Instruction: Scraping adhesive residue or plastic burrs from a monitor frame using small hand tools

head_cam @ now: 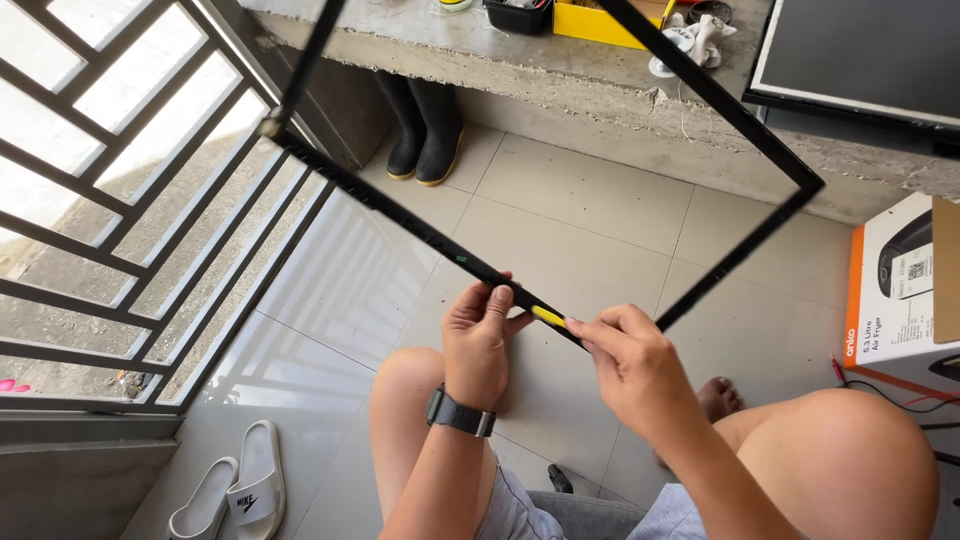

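A large thin black rectangular frame (pixel 400 215) is held tilted above a tiled floor. My left hand (pixel 478 340), a dark watch on its wrist, grips the frame's near bar from below. My right hand (pixel 632 362) pinches a small yellow piece (pixel 548 317) that lies against the same bar, just right of the left hand's fingers. Both hands sit close together over my bare knees. The frame's far corner (pixel 812 184) points toward the concrete ledge.
A metal window grille (pixel 120 200) fills the left. Black rubber boots (pixel 425 130) stand under a concrete ledge (pixel 560 80) with trays and small items. White slides (pixel 235 490) lie bottom left. A cardboard appliance box (pixel 895 285) and red and black cables (pixel 880 385) sit right.
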